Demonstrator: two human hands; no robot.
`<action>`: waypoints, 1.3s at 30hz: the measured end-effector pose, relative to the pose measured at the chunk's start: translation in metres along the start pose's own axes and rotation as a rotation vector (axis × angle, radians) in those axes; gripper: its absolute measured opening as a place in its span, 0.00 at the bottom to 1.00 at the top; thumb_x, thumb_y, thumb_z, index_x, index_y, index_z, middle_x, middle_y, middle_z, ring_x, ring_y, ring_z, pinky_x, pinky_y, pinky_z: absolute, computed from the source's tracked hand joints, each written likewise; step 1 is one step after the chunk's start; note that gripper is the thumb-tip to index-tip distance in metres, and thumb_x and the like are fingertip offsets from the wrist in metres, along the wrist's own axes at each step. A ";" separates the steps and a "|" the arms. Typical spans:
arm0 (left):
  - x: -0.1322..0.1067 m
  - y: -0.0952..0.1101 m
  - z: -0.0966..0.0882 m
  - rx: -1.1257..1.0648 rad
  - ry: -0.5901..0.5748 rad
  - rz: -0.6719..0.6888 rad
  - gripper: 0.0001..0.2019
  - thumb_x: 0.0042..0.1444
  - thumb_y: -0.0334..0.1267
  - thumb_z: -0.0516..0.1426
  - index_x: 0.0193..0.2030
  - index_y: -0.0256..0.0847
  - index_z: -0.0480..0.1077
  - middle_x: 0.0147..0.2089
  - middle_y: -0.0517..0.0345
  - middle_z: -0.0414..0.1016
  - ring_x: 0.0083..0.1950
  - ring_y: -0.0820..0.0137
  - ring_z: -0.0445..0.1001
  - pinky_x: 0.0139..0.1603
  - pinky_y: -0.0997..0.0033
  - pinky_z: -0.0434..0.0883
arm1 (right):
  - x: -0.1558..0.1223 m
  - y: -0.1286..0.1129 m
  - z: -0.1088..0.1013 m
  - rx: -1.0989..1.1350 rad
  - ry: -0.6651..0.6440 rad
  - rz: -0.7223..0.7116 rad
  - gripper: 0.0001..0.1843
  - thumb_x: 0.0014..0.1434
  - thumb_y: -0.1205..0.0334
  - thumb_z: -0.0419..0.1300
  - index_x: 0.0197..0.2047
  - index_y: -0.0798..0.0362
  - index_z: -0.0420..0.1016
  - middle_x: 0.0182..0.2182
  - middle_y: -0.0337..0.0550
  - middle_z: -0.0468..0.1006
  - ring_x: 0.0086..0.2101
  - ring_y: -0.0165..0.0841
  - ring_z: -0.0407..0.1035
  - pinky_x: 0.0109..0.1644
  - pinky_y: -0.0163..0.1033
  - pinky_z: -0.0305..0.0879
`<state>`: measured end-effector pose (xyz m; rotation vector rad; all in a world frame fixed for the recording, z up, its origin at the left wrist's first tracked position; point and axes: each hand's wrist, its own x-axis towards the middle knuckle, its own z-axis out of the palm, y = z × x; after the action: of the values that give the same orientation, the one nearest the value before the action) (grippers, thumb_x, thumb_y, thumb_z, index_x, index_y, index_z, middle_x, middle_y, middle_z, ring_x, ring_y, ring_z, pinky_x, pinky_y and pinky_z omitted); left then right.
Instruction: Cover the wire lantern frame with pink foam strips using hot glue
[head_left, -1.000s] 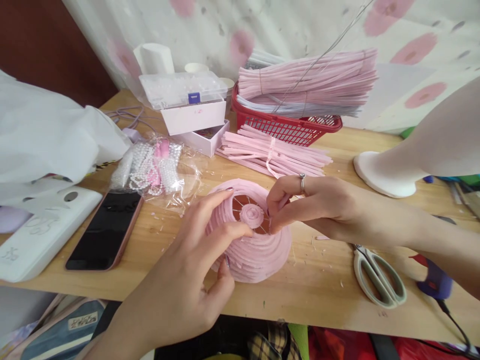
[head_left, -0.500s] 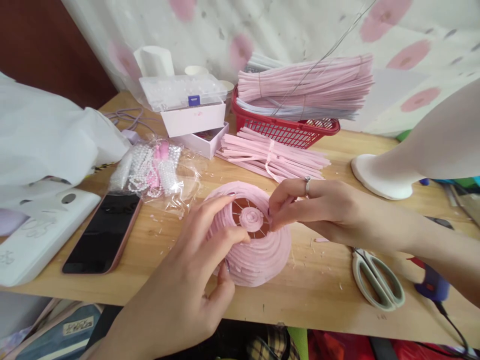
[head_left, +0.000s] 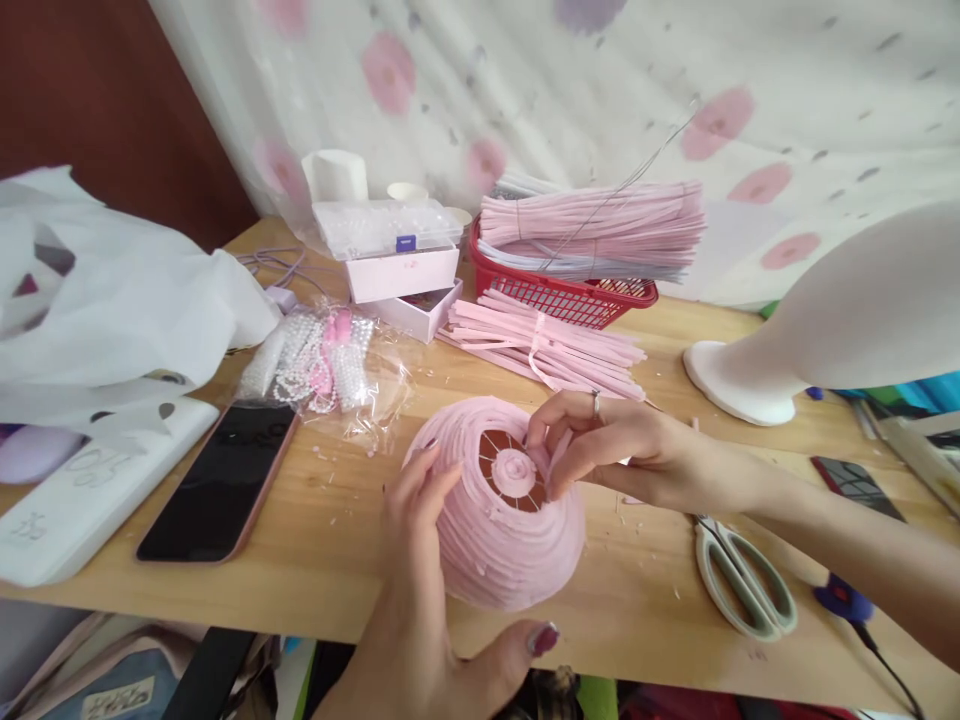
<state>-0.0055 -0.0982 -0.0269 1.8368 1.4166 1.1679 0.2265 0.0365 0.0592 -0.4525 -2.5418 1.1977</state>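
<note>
A round, dome-like form [head_left: 517, 560] wound with pink chenille stems stands on the table. Its top opening shows thin spokes over a reddish-brown inside, with a pink coil [head_left: 514, 472] in the middle. My left hand [head_left: 431, 590] lies along the form's left side, fingertips touching it and the thumb stretched away at the front. At the right edge of the opening, my right hand [head_left: 592, 450] pinches a pink chenille stem [head_left: 553, 455]; its fingers partly hide it. Behind lies a tied bundle of pink chenille stems [head_left: 570, 350].
Scissors [head_left: 742, 580] and a blue tool with a cord [head_left: 844, 600] lie right. A red basket [head_left: 555, 295] holds more stems at the back. Left are a phone [head_left: 217, 485], a bag of beads [head_left: 322, 360] and stacked boxes [head_left: 401, 275]. A white stand [head_left: 750, 385] rises at right.
My left hand has shifted from the opening's rim to the form's left side, its thumb spreading away. The form is tilted differently. My right hand stays at the opening's right edge.
</note>
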 end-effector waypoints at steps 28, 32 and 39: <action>0.066 -0.013 -0.059 -0.001 -0.398 0.254 0.25 0.63 0.31 0.56 0.65 0.53 0.61 0.70 0.53 0.65 0.73 0.60 0.63 0.73 0.49 0.63 | -0.024 -0.049 0.052 -0.186 0.344 0.279 0.10 0.68 0.65 0.60 0.47 0.49 0.84 0.46 0.47 0.81 0.46 0.34 0.75 0.49 0.42 0.72; 0.037 -0.005 -0.048 0.068 -0.271 0.257 0.22 0.67 0.27 0.49 0.62 0.56 0.63 0.69 0.55 0.63 0.72 0.63 0.62 0.71 0.54 0.65 | -0.020 -0.043 0.049 -0.123 0.357 0.277 0.07 0.67 0.63 0.63 0.43 0.50 0.84 0.43 0.46 0.82 0.44 0.34 0.76 0.48 0.41 0.72; 0.018 -0.003 -0.031 0.167 -0.136 0.336 0.25 0.68 0.22 0.46 0.65 0.52 0.62 0.69 0.55 0.59 0.72 0.69 0.60 0.71 0.64 0.62 | -0.015 -0.042 0.039 -0.150 0.313 0.322 0.06 0.66 0.59 0.65 0.39 0.51 0.83 0.39 0.43 0.82 0.40 0.33 0.75 0.45 0.40 0.71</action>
<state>-0.0325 -0.0832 -0.0090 2.2921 1.1906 1.0790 0.2181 -0.0220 0.0666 -1.0307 -2.3502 0.9438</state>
